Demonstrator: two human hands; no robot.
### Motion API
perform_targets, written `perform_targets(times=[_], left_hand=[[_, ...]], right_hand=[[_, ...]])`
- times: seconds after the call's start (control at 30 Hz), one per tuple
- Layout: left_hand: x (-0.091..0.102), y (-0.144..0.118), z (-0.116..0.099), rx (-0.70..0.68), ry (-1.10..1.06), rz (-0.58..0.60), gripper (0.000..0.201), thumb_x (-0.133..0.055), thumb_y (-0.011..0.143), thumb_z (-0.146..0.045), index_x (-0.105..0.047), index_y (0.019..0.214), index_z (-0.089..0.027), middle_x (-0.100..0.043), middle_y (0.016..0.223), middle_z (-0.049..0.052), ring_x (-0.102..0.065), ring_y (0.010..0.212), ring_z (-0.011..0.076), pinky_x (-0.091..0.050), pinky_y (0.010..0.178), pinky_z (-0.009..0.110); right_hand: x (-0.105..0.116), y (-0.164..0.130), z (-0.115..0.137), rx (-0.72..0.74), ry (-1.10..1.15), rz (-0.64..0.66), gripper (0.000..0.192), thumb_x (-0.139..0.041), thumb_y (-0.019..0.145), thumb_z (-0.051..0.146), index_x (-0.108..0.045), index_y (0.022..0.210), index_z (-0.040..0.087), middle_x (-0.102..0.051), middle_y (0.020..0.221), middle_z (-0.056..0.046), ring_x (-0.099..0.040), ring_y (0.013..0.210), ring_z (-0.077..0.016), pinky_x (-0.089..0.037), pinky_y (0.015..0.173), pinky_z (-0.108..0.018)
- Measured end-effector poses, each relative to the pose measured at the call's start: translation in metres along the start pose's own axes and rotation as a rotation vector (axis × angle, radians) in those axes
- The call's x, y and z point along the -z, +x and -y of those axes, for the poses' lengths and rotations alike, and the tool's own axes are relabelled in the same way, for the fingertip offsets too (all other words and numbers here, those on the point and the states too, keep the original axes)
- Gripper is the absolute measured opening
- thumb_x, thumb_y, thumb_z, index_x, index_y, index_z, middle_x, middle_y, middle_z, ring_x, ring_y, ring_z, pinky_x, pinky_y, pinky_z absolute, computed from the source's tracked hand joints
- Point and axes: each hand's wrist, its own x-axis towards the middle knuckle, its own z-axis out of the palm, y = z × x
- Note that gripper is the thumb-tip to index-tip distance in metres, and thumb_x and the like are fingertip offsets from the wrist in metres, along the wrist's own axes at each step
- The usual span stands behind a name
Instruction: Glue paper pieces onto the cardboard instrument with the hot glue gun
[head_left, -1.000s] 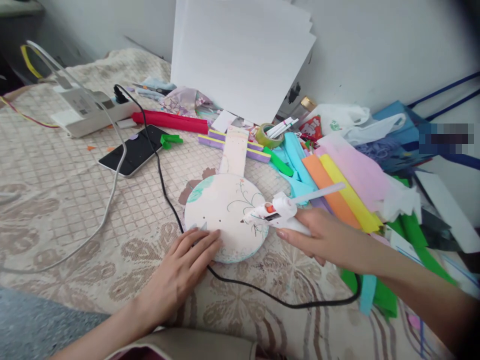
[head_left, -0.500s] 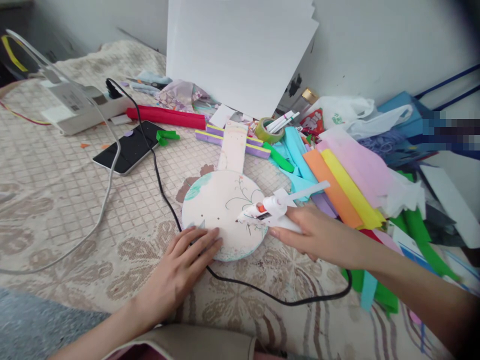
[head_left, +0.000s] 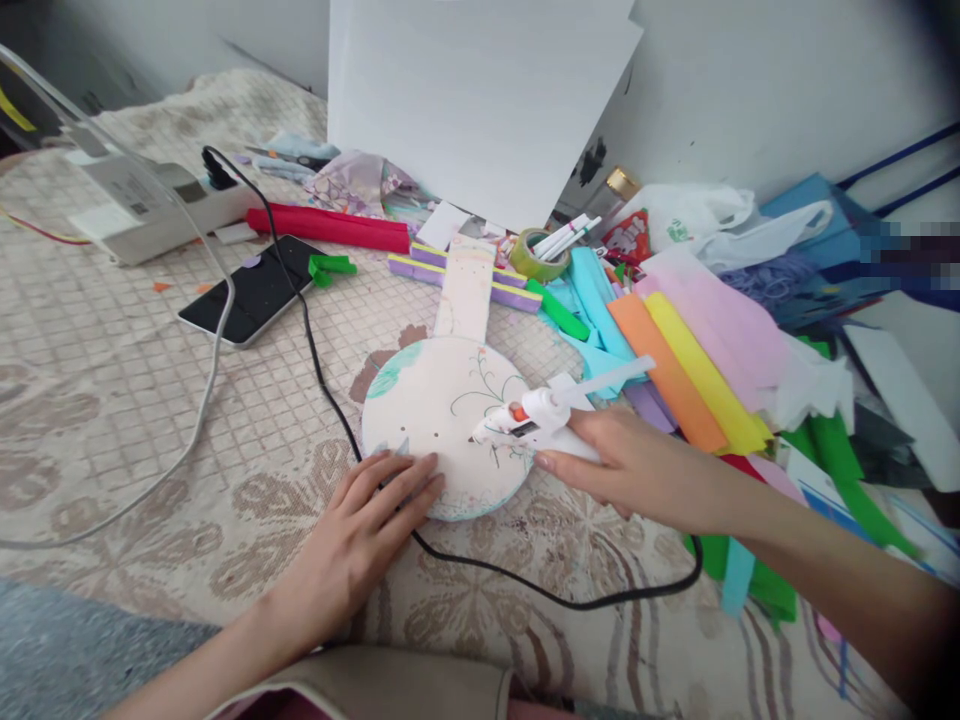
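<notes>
Lower centre of frame: left hand (head_left: 352,545) lies flat, fingers spread narrow, fingertips (head_left: 420,478) pressing the near edge of the round pale-pink paper fan with painted flowers and a flat handle (head_left: 439,425). Holds nothing, just pins it to the beige patterned bedspread (head_left: 150,420).

Lower right: right hand (head_left: 637,470) wrapped around the grip of the white hot-glue gun with orange trigger (head_left: 540,418). Nozzle points left, tip over the right part of the fan face, by the drawn stems. Whether the tip touches the paper cannot be told. Clear glue stick pokes out the back toward the upper right. Black power cord (head_left: 525,585) runs from under the right wrist, loops along the bottom centre, passes under the left fingers, then goes up the left toward the white power strip (head_left: 142,205) at upper left.

Step, as a judgement: gluing on the fan face, gun aimed, other hand steadying. Next move calls for holding the fan flat, a gentle trigger squeeze, keeping the left fingertips off the hot tip, and cord slack kept off the wet glue.

Mid frame: fan handle points up to purple-and-yellow foam strips (head_left: 450,275). Black smartphone (head_left: 247,290) centre left, grey cable beside it. Roll of greenish tape (head_left: 536,255), red rolled paper (head_left: 330,228).

Right side: fanned stack of coloured paper sheets, orange, yellow, pink, blue, green (head_left: 690,370).

Far, top centre: large white paper sheets (head_left: 472,100) leaning on the wall; white plastic bags (head_left: 690,225) upper right.
</notes>
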Motion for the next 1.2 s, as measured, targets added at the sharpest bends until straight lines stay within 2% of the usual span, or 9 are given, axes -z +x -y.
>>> perform_targets(times=[0.2, 0.4, 0.53, 0.77, 1.03, 1.2], left_hand=[[0.000, 0.001, 0.001, -0.007, 0.000, 0.024, 0.052, -0.043, 0.093, -0.012, -0.033, 0.143, -0.019, -0.040, 0.146, 0.007, -0.033, 0.129, 0.0275, -0.035, 0.105, 0.049], [0.002, 0.002, 0.000, -0.013, 0.008, 0.021, 0.049, -0.042, 0.093, -0.013, -0.035, 0.142, -0.019, -0.041, 0.145, 0.007, -0.034, 0.128, 0.0269, -0.034, 0.105, 0.049], [0.004, 0.002, 0.000, -0.014, 0.002, 0.021, 0.049, -0.042, 0.093, -0.014, -0.036, 0.142, -0.019, -0.042, 0.144, 0.007, -0.035, 0.128, 0.0271, -0.033, 0.107, 0.048], [0.005, 0.003, 0.000, -0.006, -0.001, 0.011, 0.048, -0.042, 0.093, -0.013, -0.039, 0.140, -0.019, -0.046, 0.142, 0.007, -0.037, 0.126, 0.0259, -0.034, 0.106, 0.047], [0.007, 0.006, -0.001, -0.025, 0.025, 0.015, 0.044, -0.040, 0.093, -0.014, -0.043, 0.137, -0.018, -0.045, 0.142, 0.007, -0.037, 0.126, 0.0263, -0.035, 0.105, 0.046], [0.009, 0.007, -0.003, -0.031, 0.025, -0.015, 0.042, -0.037, 0.094, -0.013, -0.047, 0.135, -0.017, -0.049, 0.139, 0.008, -0.040, 0.124, 0.0257, -0.036, 0.104, 0.045]], right_hand=[[-0.004, 0.002, -0.005, 0.010, -0.145, -0.071, 0.039, -0.040, 0.092, 0.045, -0.054, 0.068, 0.017, -0.062, 0.068, -0.005, -0.058, 0.063, -0.0162, -0.036, 0.056, -0.025], [-0.001, 0.007, -0.005, 0.039, -0.151, -0.016, 0.036, -0.039, 0.092, 0.044, -0.060, 0.083, 0.016, -0.067, 0.080, -0.009, -0.061, 0.073, -0.0197, -0.038, 0.062, -0.027], [0.001, 0.011, -0.006, 0.031, -0.157, 0.009, 0.036, -0.039, 0.092, 0.044, -0.060, 0.082, 0.017, -0.067, 0.080, -0.008, -0.061, 0.073, -0.0198, -0.039, 0.063, -0.028], [-0.003, 0.016, -0.006, 0.050, -0.107, -0.015, 0.032, -0.045, 0.089, 0.042, -0.060, 0.075, 0.018, -0.065, 0.071, -0.006, -0.059, 0.067, -0.0184, -0.038, 0.060, -0.027], [-0.009, 0.014, -0.003, 0.033, -0.030, -0.013, 0.027, -0.047, 0.089, 0.038, -0.064, 0.088, 0.018, -0.066, 0.071, -0.005, -0.063, 0.074, -0.0210, -0.043, 0.064, -0.026], [0.003, -0.001, -0.002, 0.032, 0.031, -0.074, 0.028, -0.046, 0.090, 0.040, -0.063, 0.093, 0.019, -0.067, 0.074, -0.004, -0.061, 0.067, -0.0182, -0.043, 0.059, -0.025]])
